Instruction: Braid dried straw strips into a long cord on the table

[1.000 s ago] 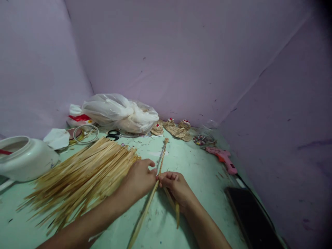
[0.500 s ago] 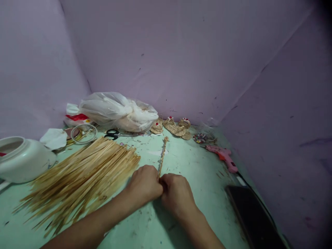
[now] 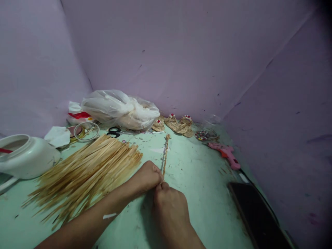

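While your two hands met in the middle of the green table [image 3: 197, 180], your left hand [image 3: 146, 178] and your right hand [image 3: 168, 207] were both curled into tight fists, knuckles touching; both pinched the near end of a thin braided straw rope [image 3: 165, 155]; that rope ran straight away from your fingers across the table, and its far tip lay near some little straw sandals [image 3: 178, 125]; just left of your left hand lay a big fan of loose straw strips [image 3: 85, 173], close to your wrist; far off to the left sat a white jar [image 3: 26, 157] on its side; beyond the straw were black scissors [image 3: 115, 131], a clear ring of tape [image 3: 86, 131] and a puffy plastic bag [image 3: 120, 110]; off to the right of your right hand lay a pink glue gun [image 3: 224, 154], and nearer you a dark flat slab [image 3: 256, 218]; purple cloth walls [image 3: 181, 52] stood all around.
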Action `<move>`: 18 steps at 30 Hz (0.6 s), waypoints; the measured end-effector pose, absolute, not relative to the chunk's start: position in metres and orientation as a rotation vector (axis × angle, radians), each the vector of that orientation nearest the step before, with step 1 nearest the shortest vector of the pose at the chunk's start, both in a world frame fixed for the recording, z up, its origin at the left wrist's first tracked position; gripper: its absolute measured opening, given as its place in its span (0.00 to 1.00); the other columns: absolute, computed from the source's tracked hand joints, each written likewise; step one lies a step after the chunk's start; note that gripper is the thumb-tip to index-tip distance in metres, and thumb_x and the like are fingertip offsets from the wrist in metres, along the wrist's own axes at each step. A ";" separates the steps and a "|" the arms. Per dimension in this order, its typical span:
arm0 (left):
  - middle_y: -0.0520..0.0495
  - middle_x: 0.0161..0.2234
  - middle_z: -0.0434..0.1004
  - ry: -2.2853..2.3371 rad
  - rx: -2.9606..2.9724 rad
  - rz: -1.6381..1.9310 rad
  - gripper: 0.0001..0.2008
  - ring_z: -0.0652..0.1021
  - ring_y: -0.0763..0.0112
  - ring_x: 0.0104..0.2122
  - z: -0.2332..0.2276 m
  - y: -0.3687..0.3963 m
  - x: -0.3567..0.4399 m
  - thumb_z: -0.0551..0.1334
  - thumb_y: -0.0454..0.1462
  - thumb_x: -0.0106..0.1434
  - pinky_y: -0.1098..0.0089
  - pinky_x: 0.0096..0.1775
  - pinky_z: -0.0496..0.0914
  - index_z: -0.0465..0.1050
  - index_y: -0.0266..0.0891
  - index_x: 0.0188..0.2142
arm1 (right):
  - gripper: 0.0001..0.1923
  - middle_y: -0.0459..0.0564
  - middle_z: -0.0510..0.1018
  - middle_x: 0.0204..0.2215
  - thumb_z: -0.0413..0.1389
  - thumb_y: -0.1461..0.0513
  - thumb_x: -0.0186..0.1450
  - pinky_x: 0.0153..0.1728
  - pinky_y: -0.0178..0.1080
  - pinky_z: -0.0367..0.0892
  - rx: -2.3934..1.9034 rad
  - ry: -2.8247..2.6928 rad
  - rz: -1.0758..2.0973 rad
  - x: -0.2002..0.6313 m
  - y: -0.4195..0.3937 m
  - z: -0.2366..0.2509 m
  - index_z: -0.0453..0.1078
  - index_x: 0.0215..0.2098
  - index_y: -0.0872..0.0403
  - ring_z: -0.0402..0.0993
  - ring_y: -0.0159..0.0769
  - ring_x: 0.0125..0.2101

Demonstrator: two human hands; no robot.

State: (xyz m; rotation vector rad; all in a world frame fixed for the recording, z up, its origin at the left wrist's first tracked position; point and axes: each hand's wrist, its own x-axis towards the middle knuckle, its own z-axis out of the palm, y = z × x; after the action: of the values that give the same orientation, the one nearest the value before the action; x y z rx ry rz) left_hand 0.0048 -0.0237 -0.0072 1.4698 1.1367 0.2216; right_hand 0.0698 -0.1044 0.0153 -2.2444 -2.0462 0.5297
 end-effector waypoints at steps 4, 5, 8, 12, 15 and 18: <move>0.56 0.11 0.57 1.016 1.477 0.185 0.03 0.57 0.80 0.15 -0.001 -0.021 -0.001 0.52 0.32 0.39 0.76 0.19 0.50 0.62 0.34 0.13 | 0.04 0.54 0.75 0.19 0.56 0.63 0.49 0.19 0.35 0.50 -2.140 -2.030 0.738 0.084 -0.104 0.030 0.73 0.21 0.56 0.66 0.34 0.17; 0.56 0.11 0.56 1.008 1.485 0.170 0.03 0.56 0.81 0.15 0.003 -0.020 -0.002 0.53 0.32 0.39 0.76 0.19 0.49 0.61 0.34 0.13 | 0.06 0.53 0.74 0.16 0.57 0.60 0.48 0.19 0.34 0.49 -2.095 -1.986 0.789 0.092 -0.102 0.033 0.72 0.18 0.55 0.64 0.34 0.17; 0.57 0.10 0.53 0.995 1.506 0.147 0.04 0.54 0.81 0.14 0.012 -0.018 -0.005 0.54 0.34 0.40 0.75 0.19 0.48 0.60 0.35 0.13 | 0.12 0.49 0.73 0.16 0.52 0.56 0.53 0.19 0.33 0.50 -1.997 -1.616 0.779 0.119 -0.093 0.033 0.73 0.22 0.53 0.63 0.32 0.18; 0.57 0.10 0.51 0.953 1.503 0.120 0.05 0.53 0.82 0.14 0.016 -0.018 -0.006 0.53 0.35 0.41 0.75 0.19 0.46 0.59 0.35 0.14 | 0.08 0.49 0.73 0.20 0.51 0.61 0.52 0.21 0.32 0.56 -1.758 -1.160 1.063 0.131 -0.078 0.011 0.70 0.26 0.57 0.65 0.31 0.21; 0.57 0.11 0.51 0.938 1.530 0.137 0.04 0.52 0.82 0.14 0.013 -0.018 -0.007 0.52 0.34 0.40 0.75 0.19 0.46 0.59 0.35 0.14 | 0.06 0.45 0.68 0.14 0.50 0.63 0.52 0.19 0.31 0.55 -1.600 -1.007 1.501 0.121 -0.073 -0.004 0.66 0.21 0.58 0.61 0.27 0.16; 0.57 0.11 0.52 0.958 1.565 0.132 0.05 0.52 0.82 0.15 0.006 -0.017 -0.006 0.52 0.34 0.41 0.75 0.19 0.46 0.58 0.35 0.14 | 0.07 0.39 0.58 0.08 0.49 0.65 0.51 0.15 0.29 0.46 -1.677 -1.053 1.435 0.114 -0.073 -0.008 0.62 0.15 0.57 0.50 0.22 0.11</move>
State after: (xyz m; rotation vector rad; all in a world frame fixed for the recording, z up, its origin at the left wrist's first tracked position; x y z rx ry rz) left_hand -0.0063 -0.0174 0.0063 1.5655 0.9582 0.1316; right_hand 0.1142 -0.0733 -0.0081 -1.6766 -1.0533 1.4348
